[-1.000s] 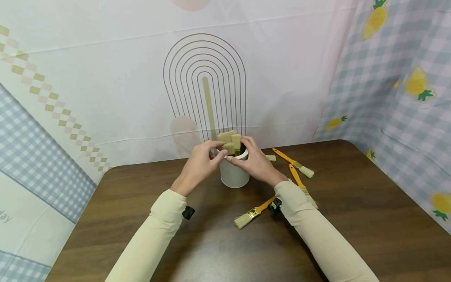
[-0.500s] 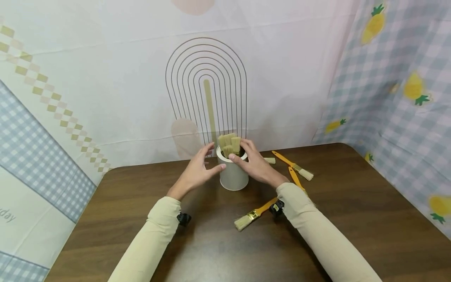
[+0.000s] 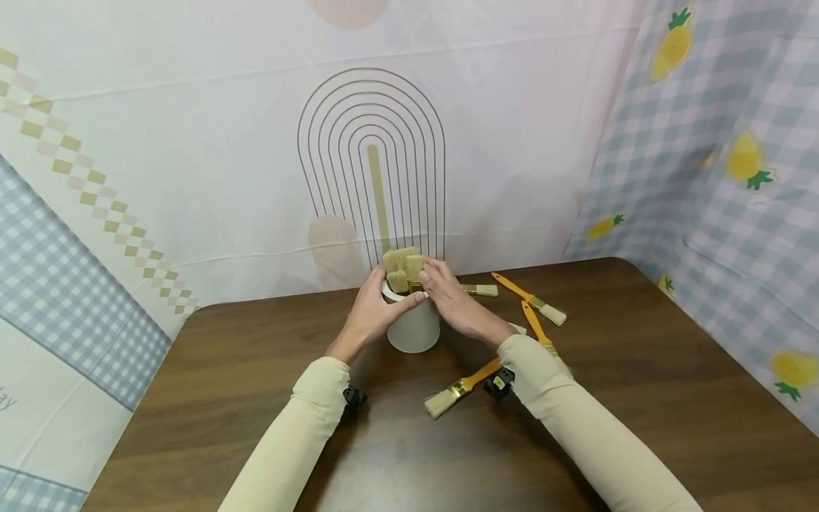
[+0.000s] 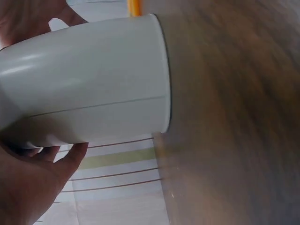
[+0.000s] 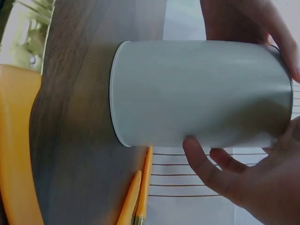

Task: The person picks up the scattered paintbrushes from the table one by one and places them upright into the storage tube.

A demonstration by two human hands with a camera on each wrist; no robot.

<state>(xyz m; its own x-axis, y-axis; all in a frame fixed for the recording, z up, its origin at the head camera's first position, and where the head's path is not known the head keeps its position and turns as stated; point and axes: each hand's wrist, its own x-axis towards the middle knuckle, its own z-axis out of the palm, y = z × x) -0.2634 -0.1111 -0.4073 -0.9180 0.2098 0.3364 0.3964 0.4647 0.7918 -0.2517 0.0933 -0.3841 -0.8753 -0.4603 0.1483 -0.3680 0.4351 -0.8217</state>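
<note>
A grey cylindrical can [image 3: 414,331] with a white rim stands upright on the dark wood table. Several paintbrushes [image 3: 414,266] are in it, their pale bristle heads poking above the rim; the can hides their handles. My left hand [image 3: 374,306] grips the can from the left, thumb across the front near the rim and fingers round the far side. On the right, my right hand [image 3: 459,307] holds the can near its top, close to the bristles. The right wrist view shows its fingers bent against the can's wall [image 5: 197,91].
Loose paintbrushes with orange handles lie right of the can: one paintbrush [image 3: 530,299] at the back, another paintbrush [image 3: 539,327] by the right sleeve, one paintbrush [image 3: 462,387] in front. A further brush head [image 3: 485,290] shows behind the right hand. A patterned cloth [image 3: 256,178] hangs behind the table.
My left hand first came away from the brushes and opened beside the can, then closed round its side. The can has shifted slightly left and nearer, with my right hand following it.
</note>
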